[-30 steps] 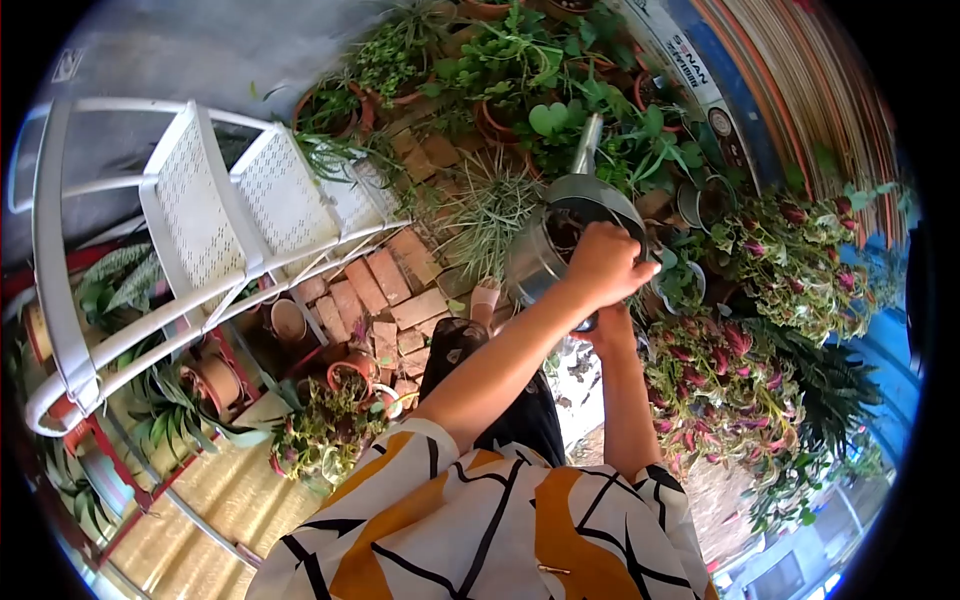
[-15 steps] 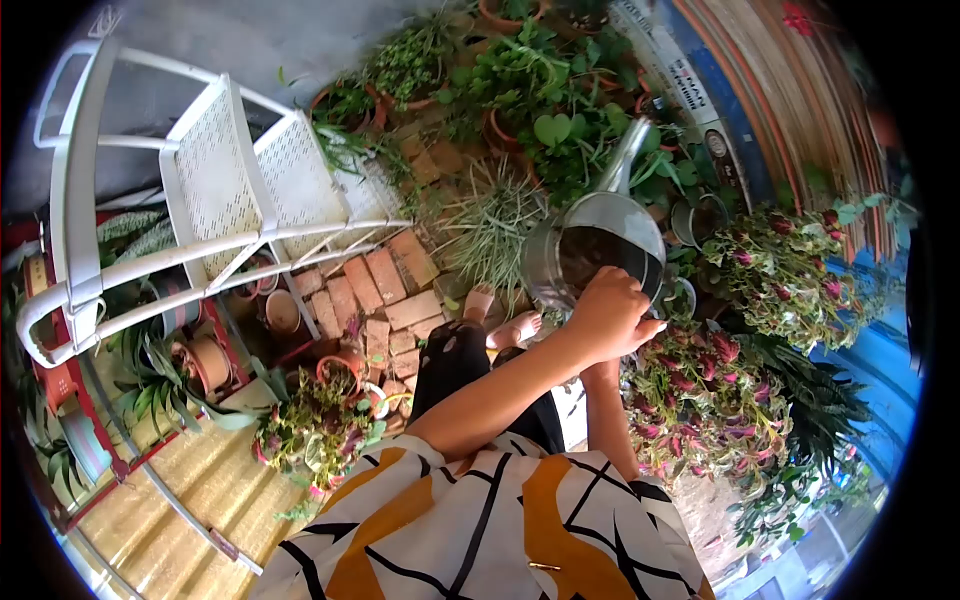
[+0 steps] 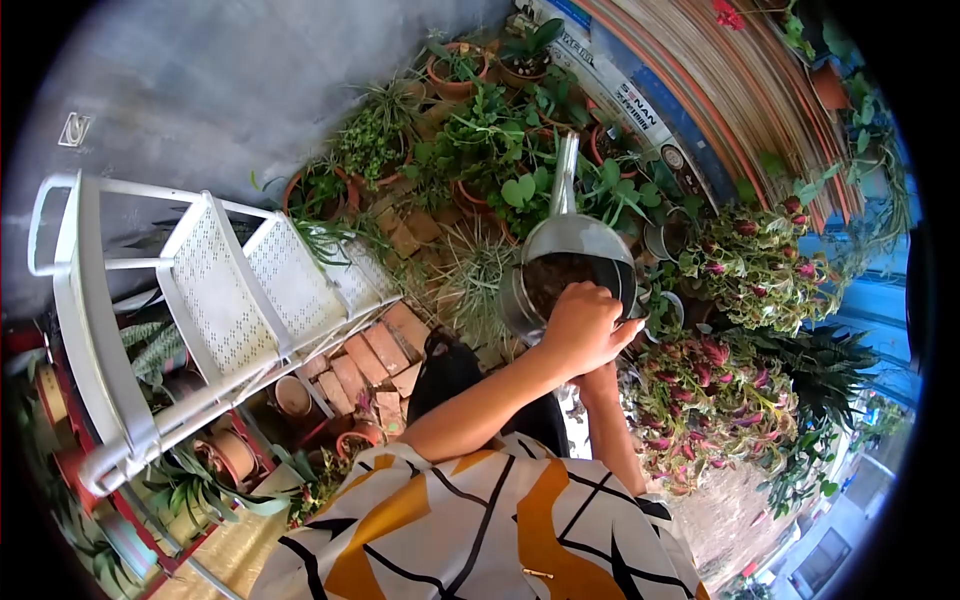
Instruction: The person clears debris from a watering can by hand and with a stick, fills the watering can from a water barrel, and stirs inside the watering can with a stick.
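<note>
A grey metal watering can [image 3: 585, 236] is held out in front of me, its long spout [image 3: 565, 165] pointing away over the potted plants. Dark water shows inside its wide opening. My left hand [image 3: 585, 325] is closed at the near side of the can, knuckles up, overlapping the opening, apparently around its handle. Just below it, my right hand [image 3: 598, 380] meets the left from underneath. The fingers of the right hand are hidden behind the left, so I cannot tell how they grip. A spiky grass-like plant [image 3: 468, 285] grows just left of the can.
A white step ladder [image 3: 225, 290] stands at the left, above bricks [image 3: 375, 355] on the ground. Green potted plants [image 3: 490, 130] fill the far corner. Reddish coleus-like plants [image 3: 715, 400] crowd the right, and stacked boards [image 3: 720, 90] lean behind them.
My view has shifted, so the ladder sits lower and my feet are out of sight. The can and both hands appear slightly further left, with the hands' hold looking the same.
</note>
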Available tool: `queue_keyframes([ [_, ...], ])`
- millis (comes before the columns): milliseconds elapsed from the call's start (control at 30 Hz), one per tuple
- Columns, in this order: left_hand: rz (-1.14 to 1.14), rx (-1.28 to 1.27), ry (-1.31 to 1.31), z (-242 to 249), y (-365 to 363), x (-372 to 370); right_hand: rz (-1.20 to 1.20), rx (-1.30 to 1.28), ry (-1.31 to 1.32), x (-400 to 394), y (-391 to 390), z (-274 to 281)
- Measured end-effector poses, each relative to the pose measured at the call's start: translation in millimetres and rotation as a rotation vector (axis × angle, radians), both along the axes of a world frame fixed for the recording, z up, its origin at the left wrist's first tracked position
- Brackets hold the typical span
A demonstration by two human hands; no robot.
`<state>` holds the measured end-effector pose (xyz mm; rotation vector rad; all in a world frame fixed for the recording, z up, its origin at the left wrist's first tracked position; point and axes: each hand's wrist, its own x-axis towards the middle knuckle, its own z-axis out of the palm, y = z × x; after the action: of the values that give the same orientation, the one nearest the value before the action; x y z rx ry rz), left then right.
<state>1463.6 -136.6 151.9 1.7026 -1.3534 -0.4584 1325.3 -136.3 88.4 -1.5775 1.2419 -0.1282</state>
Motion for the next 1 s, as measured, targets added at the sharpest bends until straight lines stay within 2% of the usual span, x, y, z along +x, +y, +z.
queue_keyframes([
  [33, -0.009, -0.011, -0.008, 4, 0, 9, -0.336, 0.424, -0.224, 15, -4, 5],
  [67, -0.020, -0.032, -0.033, 9, -3, 23, -0.436, 0.502, -0.286, 32, -10, 5],
  [200, -0.145, 0.021, -0.012, 26, -8, 64, -0.469, 0.460, -0.313, 70, -16, 4],
  [333, -0.133, -0.009, -0.012, 37, -12, 99, -0.436, 0.456, -0.226, 96, -17, 15],
  [400, -0.098, 0.034, 0.012, 43, -14, 124, -0.258, 0.266, -0.107, 118, -19, 37],
  [433, -0.034, -0.007, 0.017, 45, -16, 136, -0.443, 0.364, -0.203, 136, -16, 44],
  [533, 0.129, -0.010, 0.072, 50, -17, 172, -0.194, 0.392, -0.102, 155, -26, 37],
  [667, 0.230, 0.017, 0.117, 47, -18, 210, -0.127, 0.389, -0.060, 197, -35, 53],
  [800, 0.307, -0.012, 0.125, 31, -14, 241, -0.090, 0.467, -0.013, 234, -38, 45],
  [1000, 0.373, 0.086, 0.085, 7, -10, 294, -0.010, 0.508, 0.044, 289, -41, 23],
])
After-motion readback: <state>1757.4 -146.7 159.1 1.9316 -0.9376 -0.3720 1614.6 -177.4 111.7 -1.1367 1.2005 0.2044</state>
